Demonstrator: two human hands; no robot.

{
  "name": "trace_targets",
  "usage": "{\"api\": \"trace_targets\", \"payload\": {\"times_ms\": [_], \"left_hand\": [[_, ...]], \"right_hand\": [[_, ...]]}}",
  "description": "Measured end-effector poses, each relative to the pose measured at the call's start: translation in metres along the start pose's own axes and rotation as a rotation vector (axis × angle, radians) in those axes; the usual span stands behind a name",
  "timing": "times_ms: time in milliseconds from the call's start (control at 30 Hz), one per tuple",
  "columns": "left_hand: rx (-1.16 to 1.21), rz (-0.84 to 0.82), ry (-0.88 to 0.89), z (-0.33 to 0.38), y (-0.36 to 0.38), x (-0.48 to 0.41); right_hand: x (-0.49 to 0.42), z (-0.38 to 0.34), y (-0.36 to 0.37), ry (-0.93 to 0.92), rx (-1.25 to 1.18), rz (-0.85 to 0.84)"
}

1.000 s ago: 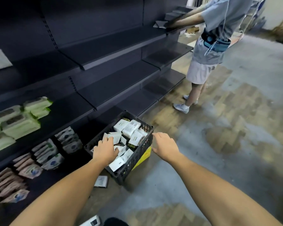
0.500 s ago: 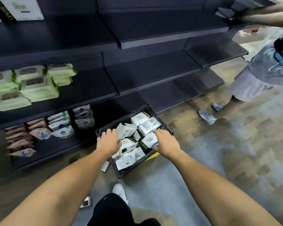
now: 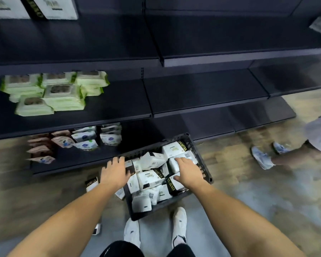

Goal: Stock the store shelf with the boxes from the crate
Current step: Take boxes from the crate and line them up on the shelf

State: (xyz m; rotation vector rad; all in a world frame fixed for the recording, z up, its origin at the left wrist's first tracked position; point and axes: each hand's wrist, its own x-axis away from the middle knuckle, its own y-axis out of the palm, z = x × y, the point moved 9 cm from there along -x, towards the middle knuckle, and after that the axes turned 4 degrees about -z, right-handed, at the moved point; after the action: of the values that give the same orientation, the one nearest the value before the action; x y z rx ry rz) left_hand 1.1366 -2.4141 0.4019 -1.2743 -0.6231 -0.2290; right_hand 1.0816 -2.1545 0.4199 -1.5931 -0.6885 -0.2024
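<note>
There is one crate point(image 3: 204, 169), holding roughly ten boxes point(image 3: 150, 179), too jumbled for an exact count. Two more stand on the top shelf point(image 3: 104, 36), and two lie on the floor point(image 3: 248, 201). Two hands show: left hand point(image 3: 115, 173), right hand point(image 3: 188, 171).

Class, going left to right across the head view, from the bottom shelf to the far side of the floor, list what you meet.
brown pouches → white pouches with blue logos → left hand → right hand → another person's shoes
</note>
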Motion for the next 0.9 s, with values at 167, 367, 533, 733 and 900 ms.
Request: {"api": "trace_targets", "payload": {"times_ms": [167, 367, 533, 733, 900], "left_hand": [[0.059, 0.031, -0.111, 0.01, -0.003, 0.003], [0.096, 0.062, -0.186, 0.052, 0.013, -0.008], [0.113, 0.024, -0.18, 0.072, 0.057, -0.046], [0.115, -0.004, -0.178, 0.071, 0.119, -0.1], [0.124, -0.014, -0.156, 0.069, 0.153, -0.138]], "right_hand": [[-0.033, 0.002, -0.007, -0.138, 0.021, -0.032], [-0.075, 0.016, -0.007, -0.233, 0.01, -0.035], [-0.124, 0.031, 0.03, -0.228, -0.055, -0.096], [-0.18, 0.041, 0.106, -0.244, -0.058, -0.136], [-0.23, 0.035, 0.147, -0.265, -0.041, -0.127]]}}
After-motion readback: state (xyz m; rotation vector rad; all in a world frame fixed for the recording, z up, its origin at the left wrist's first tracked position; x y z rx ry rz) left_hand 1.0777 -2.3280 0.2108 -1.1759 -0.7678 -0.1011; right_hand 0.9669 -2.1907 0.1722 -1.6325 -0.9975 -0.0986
